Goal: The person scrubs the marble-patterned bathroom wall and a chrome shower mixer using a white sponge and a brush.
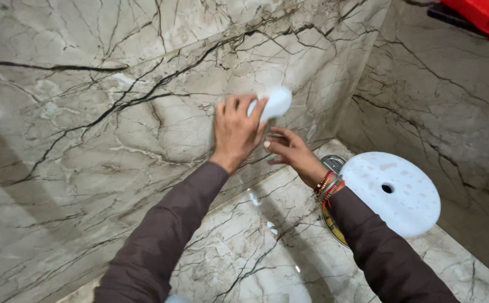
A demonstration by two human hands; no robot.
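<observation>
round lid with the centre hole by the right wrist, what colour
White round lid, faintly mottled; head view.

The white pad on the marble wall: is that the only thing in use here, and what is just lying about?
In use: white pad, left hand pressing it to the marble wall, right hand beside it.
Lying about: white round lid, red object.

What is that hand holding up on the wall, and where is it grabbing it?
The left hand holds a white rounded sponge-like pad by its lower left end, pressed against the marble wall. The right hand holds nothing visible.
</observation>
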